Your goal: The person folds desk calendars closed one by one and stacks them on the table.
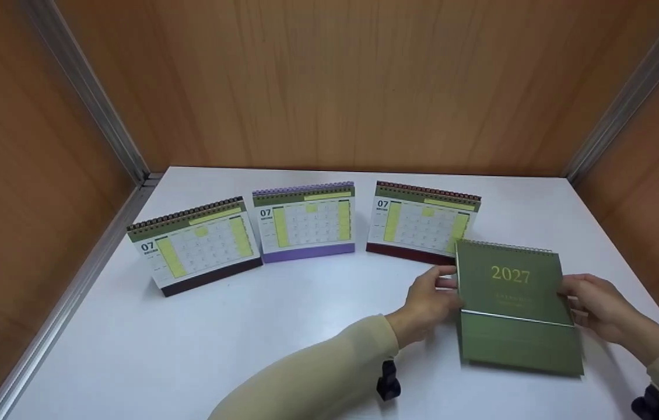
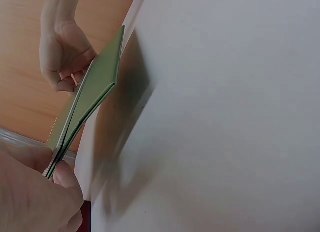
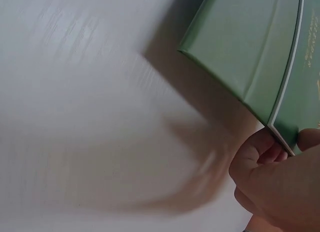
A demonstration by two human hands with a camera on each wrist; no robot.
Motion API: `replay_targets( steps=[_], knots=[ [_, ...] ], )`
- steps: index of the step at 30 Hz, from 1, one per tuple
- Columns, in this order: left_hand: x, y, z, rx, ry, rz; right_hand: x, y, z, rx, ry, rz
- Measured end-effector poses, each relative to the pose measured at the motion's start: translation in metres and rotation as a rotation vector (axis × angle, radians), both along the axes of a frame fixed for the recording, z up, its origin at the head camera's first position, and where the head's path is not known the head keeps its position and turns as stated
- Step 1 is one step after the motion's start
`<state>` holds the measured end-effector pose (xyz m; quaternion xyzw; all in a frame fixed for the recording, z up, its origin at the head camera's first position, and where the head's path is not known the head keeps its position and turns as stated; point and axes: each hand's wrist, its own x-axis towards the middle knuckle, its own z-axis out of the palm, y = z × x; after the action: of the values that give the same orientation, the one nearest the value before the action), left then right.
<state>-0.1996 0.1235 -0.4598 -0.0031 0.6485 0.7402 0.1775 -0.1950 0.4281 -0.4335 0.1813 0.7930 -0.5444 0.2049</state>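
A green desk calendar (image 1: 510, 297) marked 2027, spiral-bound along its top, is held by both hands over the right side of the table. My left hand (image 1: 428, 300) pinches its left edge between thumb and fingers. On the opposite edge, my right hand (image 1: 595, 306) grips with the thumb on the front cover and curled fingers behind. The left wrist view shows the calendar (image 2: 102, 71) tilted, its lower flap apart from the white surface and a shadow beneath. In the right wrist view, the right hand (image 3: 275, 172) holds the edge near the flap's fold.
Three desk calendars stand open at month 07 behind: one with a black base (image 1: 213, 277) at left, a purple-based one (image 1: 309, 252) in the middle, a dark-red-based one (image 1: 408, 253) at right, partly overlapped by the green calendar. Wooden panels (image 1: 329, 87) enclose the white table (image 1: 201, 350).
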Motion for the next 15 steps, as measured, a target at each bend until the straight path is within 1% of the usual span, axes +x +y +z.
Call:
replay_targets(
  steps=[6,11,15],
  knots=[
    [-0.002,0.011,0.0,-0.027,0.029,-0.051,-0.002,0.012,-0.003,0.018,-0.012,-0.016],
    [-0.002,0.025,-0.001,-0.057,0.019,-0.046,-0.002,0.021,-0.006,0.028,-0.016,-0.036],
    [-0.005,0.033,-0.001,-0.07,0.01,-0.04,-0.005,0.027,-0.008,0.028,-0.025,-0.06]
  ],
)
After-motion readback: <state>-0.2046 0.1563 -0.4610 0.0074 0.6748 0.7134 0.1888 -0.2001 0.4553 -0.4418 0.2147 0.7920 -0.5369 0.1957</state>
